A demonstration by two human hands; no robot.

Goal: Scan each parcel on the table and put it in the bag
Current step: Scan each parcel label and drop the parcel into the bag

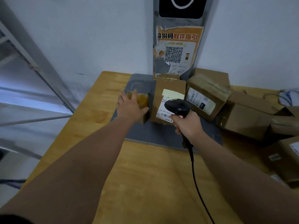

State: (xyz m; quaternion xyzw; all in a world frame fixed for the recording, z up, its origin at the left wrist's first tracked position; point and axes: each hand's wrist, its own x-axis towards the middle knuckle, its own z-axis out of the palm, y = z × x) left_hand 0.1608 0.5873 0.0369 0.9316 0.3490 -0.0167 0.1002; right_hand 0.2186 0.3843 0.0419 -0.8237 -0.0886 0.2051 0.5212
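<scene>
left grip (131, 108) clasps small taped parcel (142, 101) on grey pad (155, 136) | labelled parcel (169, 85) just beside it | right grip (189, 125) wrapped round black scanner (178, 107), head over that label | more parcels (242, 120) piled right on surface (145, 175)

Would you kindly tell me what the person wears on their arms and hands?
Both forearms are bare, with no gloves, watch or rings visible on the left hand or right hand. A dark patch at the bottom-left corner may be a sleeve.

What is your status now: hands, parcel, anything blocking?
Left hand grips small taped parcel. Right hand holds scanner, over labelled parcel. More parcels crowd right side; bag not in view.
</scene>
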